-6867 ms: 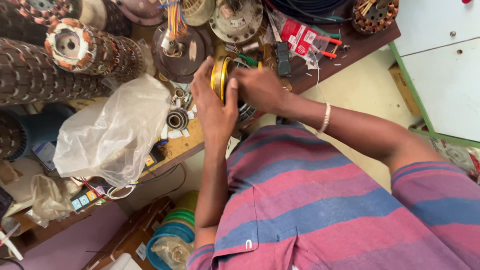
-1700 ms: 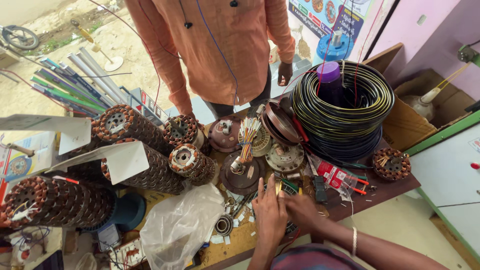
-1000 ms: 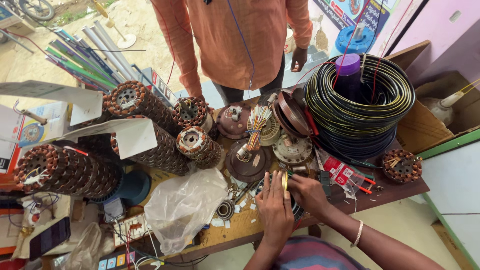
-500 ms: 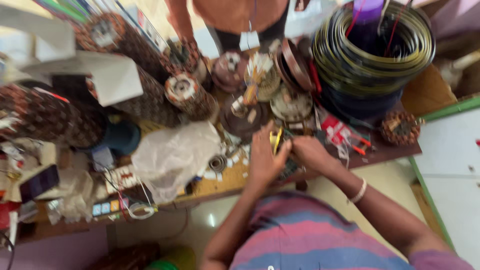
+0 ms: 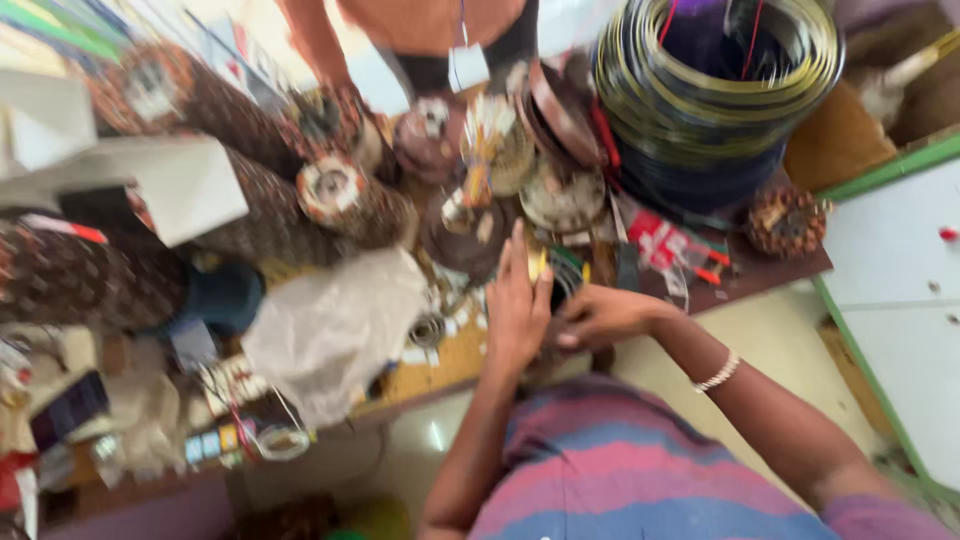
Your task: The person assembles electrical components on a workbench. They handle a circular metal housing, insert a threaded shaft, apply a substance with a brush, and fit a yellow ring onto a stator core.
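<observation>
A small dark round part with yellow bits [image 5: 556, 282] is being held upright between both hands at the counter's [image 5: 440, 372] near edge, left hand [image 5: 516, 310] flat against it, right hand [image 5: 600, 315] gripping its right side.

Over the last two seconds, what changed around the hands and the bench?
The view dropped and blurred, so the bench slid up the frame and the striped shirt came in. Both hands, left hand and right hand, stayed together on the same small yellow-edged part. The wire coil, plastic bag and the person across the bench kept their places.
</observation>
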